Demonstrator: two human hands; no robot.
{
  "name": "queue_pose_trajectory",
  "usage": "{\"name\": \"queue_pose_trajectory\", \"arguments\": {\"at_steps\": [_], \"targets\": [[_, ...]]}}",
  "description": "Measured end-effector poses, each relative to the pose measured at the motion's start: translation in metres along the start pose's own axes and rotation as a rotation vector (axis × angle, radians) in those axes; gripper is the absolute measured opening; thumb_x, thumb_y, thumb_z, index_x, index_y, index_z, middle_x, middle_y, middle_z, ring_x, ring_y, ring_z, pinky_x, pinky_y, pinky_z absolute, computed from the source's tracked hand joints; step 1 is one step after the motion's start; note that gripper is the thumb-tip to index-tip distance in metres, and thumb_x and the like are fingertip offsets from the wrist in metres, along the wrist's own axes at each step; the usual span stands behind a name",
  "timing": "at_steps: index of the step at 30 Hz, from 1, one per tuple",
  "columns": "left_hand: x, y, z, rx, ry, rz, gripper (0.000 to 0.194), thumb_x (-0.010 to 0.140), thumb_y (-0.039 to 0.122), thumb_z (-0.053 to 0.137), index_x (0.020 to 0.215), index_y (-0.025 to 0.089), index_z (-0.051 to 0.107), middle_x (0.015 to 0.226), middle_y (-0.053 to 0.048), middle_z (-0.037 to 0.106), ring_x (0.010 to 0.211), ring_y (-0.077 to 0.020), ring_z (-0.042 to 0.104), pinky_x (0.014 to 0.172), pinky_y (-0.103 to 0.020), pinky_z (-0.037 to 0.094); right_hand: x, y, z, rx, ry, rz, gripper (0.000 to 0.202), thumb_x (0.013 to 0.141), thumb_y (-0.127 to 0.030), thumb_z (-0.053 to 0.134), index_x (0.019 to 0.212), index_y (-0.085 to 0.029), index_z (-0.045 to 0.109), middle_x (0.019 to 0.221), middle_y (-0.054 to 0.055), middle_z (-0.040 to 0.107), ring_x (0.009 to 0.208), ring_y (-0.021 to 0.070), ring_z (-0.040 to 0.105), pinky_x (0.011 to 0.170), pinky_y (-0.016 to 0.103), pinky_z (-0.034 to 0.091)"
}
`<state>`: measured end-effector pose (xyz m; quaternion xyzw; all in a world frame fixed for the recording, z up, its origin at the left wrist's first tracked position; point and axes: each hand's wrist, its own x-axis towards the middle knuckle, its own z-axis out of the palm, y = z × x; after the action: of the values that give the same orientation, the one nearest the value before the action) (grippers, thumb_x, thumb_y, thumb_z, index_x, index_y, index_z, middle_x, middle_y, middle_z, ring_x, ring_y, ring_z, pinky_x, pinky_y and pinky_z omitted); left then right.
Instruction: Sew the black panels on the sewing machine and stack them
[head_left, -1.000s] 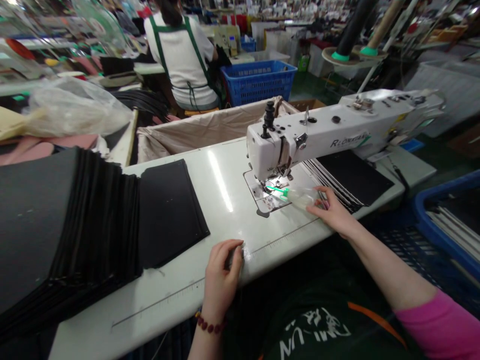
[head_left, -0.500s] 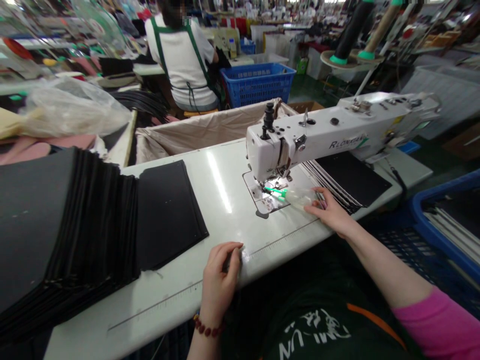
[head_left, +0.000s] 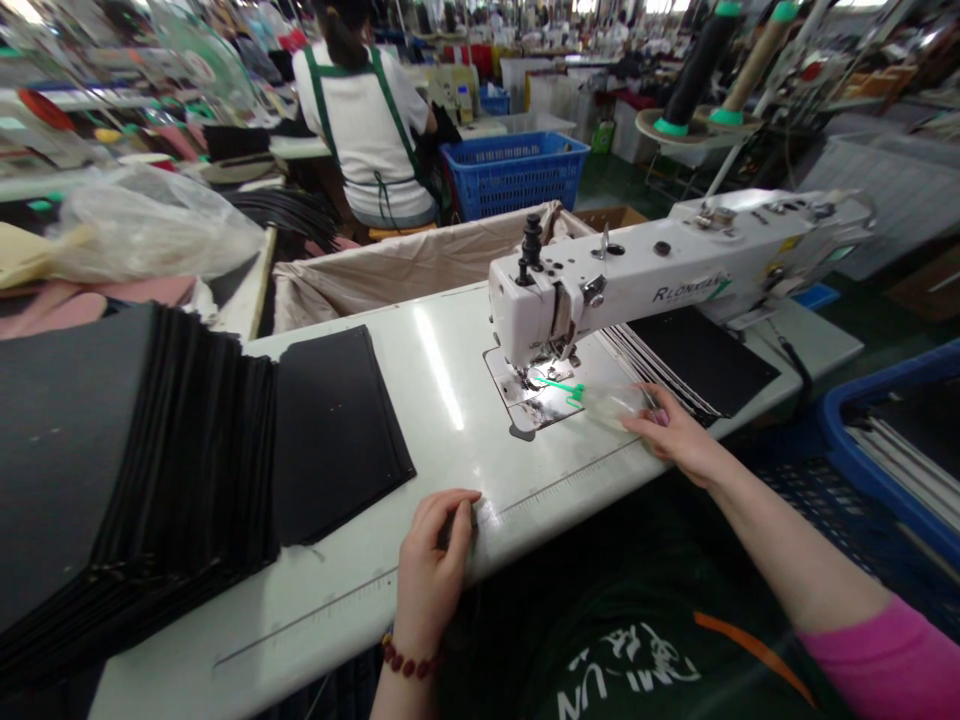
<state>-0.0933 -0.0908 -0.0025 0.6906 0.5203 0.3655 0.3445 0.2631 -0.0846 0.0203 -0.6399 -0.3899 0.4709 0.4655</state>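
My right hand (head_left: 679, 435) grips a clear squeeze bottle (head_left: 611, 405) lying nearly level. Its thin green spout (head_left: 559, 386) points left over the metal needle plate (head_left: 536, 408), close to the needle area of the white sewing machine (head_left: 615, 275). At the table's front edge my left hand (head_left: 435, 560) is closed, thumb and fingertips pinched together. Whatever they may hold is too small or hidden to make out. A beaded bracelet (head_left: 409, 662) circles the left wrist.
Black flat panels (head_left: 337, 430) lie left of the machine beside a tall black stack (head_left: 187, 450). More light-edged black panels (head_left: 697, 350) sit behind the right hand. A blue crate (head_left: 847, 420) stands at right, a cloth-lined bin (head_left: 390, 265) behind the table. A person (head_left: 367, 130) sits beyond.
The squeeze bottle has drawn back slightly to the right, its spout tip farther from the needle. My left hand has shifted a little left, its fingertips closer together.
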Motion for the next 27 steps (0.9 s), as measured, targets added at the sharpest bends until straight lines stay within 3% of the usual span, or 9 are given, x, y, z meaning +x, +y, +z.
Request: {"name": "queue_pose_trajectory", "arguments": {"at_steps": [5,12,15,18,21,25,27], "targets": [[-0.001,-0.001,0.003,0.025,0.0,0.02,0.016,0.093,0.027,0.052,0.099,0.024,0.066,0.104,-0.004,0.065,0.101,-0.0212,0.059,0.091,-0.035,0.046,-0.019,0.004,-0.007,0.239,-0.179,0.063,0.052,0.079,-0.031,0.073,0.123,-0.032,0.045,0.06,-0.012,0.028,0.044,0.0038,0.014,0.039,0.018,0.01],[-0.004,0.006,0.009,0.087,-0.014,0.094,0.02,0.09,0.028,0.058,0.109,0.025,0.063,0.109,-0.005,0.064,0.106,-0.0234,0.058,0.094,-0.04,0.046,-0.042,0.009,0.002,0.592,-0.373,0.129,0.038,0.084,-0.025,0.067,0.115,-0.031,0.047,0.066,-0.011,0.041,0.043,0.0014,0.012,0.04,0.017,0.01],[-0.008,0.019,0.011,0.043,-0.059,0.122,0.031,0.088,0.03,0.062,0.119,0.027,0.059,0.119,-0.007,0.062,0.113,-0.0248,0.056,0.099,-0.044,0.044,-0.052,0.009,0.023,0.652,-0.504,0.182,0.035,0.084,-0.028,0.066,0.113,-0.029,0.047,0.068,-0.009,0.049,0.042,0.0014,0.012,0.04,0.017,0.01],[-0.014,0.034,0.015,-0.066,-0.151,0.099,0.059,0.082,0.034,0.07,0.135,0.028,0.046,0.135,-0.009,0.054,0.125,-0.0282,0.05,0.107,-0.049,0.04,-0.063,0.01,0.056,0.697,-0.699,0.284,0.042,0.081,-0.034,0.069,0.115,-0.027,0.045,0.078,-0.005,0.058,0.042,0.0004,0.013,0.039,0.016,0.01],[-0.024,0.043,0.015,-0.178,-0.222,0.013,0.074,0.076,0.037,0.076,0.14,0.027,0.04,0.14,-0.013,0.049,0.13,-0.0317,0.046,0.11,-0.053,0.036,-0.073,0.014,0.091,0.734,-0.865,0.389,0.056,0.076,-0.037,0.073,0.122,-0.027,0.042,0.068,-0.008,0.054,0.039,0.0002,0.015,0.038,0.015,0.011],[-0.049,0.046,0.005,-0.374,-0.135,-0.121,0.074,0.073,0.037,0.078,0.136,0.024,0.042,0.133,-0.014,0.055,0.123,-0.0316,0.054,0.104,-0.048,0.045,-0.082,0.018,0.124,0.687,-1.008,0.453,0.056,0.076,-0.046,0.073,0.12,-0.024,0.046,0.053,-0.013,0.038,0.036,0.0006,0.012,0.036,0.016,0.012],[-0.066,0.046,-0.008,-0.418,-0.043,-0.157,0.073,0.072,0.037,0.08,0.133,0.024,0.043,0.129,-0.014,0.058,0.118,-0.0308,0.058,0.1,-0.046,0.049,-0.085,0.014,0.132,0.593,-1.041,0.417,0.057,0.079,-0.051,0.069,0.124,-0.025,0.046,0.059,-0.01,0.046,0.036,0.0003,0.012,0.036,0.016,0.012]]}}
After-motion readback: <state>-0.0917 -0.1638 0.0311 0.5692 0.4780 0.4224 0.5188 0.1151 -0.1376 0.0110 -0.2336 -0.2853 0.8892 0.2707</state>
